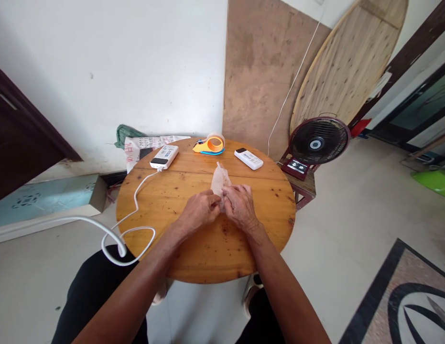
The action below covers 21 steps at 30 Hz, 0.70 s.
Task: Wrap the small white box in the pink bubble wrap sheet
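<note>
In the head view, a crumpled, pale pinkish, see-through piece of thin film or paper (219, 180) is near the middle of a round, varnished wooden table (172, 258), its narrow tip pointing toward the far edge. Whether it lies flat or is lifted slightly is hard to tell. The left hand (200, 208) has its fingers curled in and appears to pinch the near part of the piece from the left. The right hand (241, 206) is closed too, bent fingers and thumb gripping the piece from the right. The exact contact is hidden beneath the fingers.

For such thin material, a light fingertip pinch with small, even movements should serve best; a hard, uneven pull could tear or crease it. Resting both wrists on the table would steady the fingers.

Along the far edge stands an orange-and-blue plastic tape dispenser (209, 145), with a white rectangular power bank (165, 156) toward the left edge and a smaller white rectangular device (248, 158) to the right, all well apart from the fingers. A loose white cable (136, 196) trails over the left edge, best given room by the left forearm.
</note>
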Each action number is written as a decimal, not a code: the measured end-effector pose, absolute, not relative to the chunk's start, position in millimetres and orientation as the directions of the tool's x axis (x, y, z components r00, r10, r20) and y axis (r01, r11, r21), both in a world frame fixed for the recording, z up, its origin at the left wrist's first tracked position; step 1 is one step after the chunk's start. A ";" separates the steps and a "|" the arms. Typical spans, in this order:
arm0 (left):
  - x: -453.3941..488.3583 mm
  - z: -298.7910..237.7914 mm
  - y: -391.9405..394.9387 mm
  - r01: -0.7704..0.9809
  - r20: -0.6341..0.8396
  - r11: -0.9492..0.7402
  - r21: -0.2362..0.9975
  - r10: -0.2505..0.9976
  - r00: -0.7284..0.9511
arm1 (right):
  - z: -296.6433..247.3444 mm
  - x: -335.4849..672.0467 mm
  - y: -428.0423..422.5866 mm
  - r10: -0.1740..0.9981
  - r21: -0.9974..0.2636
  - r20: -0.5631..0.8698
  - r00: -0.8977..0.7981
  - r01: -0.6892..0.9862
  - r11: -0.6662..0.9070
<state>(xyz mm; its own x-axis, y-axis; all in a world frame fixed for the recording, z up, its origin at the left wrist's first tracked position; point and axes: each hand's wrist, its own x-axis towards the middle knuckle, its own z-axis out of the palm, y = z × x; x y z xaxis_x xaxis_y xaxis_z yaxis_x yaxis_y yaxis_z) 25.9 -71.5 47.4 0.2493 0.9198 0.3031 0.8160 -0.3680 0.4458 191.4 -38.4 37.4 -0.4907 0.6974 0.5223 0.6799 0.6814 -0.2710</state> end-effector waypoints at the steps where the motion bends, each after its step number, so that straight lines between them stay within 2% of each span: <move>1: 26.2 43.0 -71.6 0.825 0.358 -0.393 0.406 0.899 0.251 | 37.5 191.4 -38.3 0.695 -0.271 0.524 -0.492 0.678 0.684; 4: 26.4 30.5 -70.8 0.812 0.532 -0.489 0.317 0.801 0.275 | 36.7 191.4 -37.9 0.693 -0.266 0.529 -0.490 0.679 0.684; 7: 27.1 22.4 -70.2 0.787 0.616 -0.539 0.299 0.739 0.272 | 34.5 191.5 -36.3 0.700 -0.269 0.529 -0.481 0.687 0.675; 10: 28.9 19.5 -70.8 0.787 0.630 -0.537 0.304 0.733 0.256 | 31.8 193.0 -32.8 0.733 -0.270 0.531 -0.425 0.735 0.622; 15: 31.8 18.8 -70.9 0.762 0.643 -0.554 0.335 0.726 0.244 | 27.0 197.6 -26.6 0.816 -0.253 0.521 -0.251 0.867 0.429; 19: 32.8 16.4 -69.7 0.738 0.647 -0.578 0.348 0.718 0.257 | 23.9 199.2 -24.9 0.861 -0.311 0.497 -0.108 0.904 0.293; 21: 33.2 14.9 -69.1 0.735 0.642 -0.578 0.354 0.722 0.258 | 23.4 199.7 -24.2 0.898 -0.352 0.435 -0.070 0.904 0.241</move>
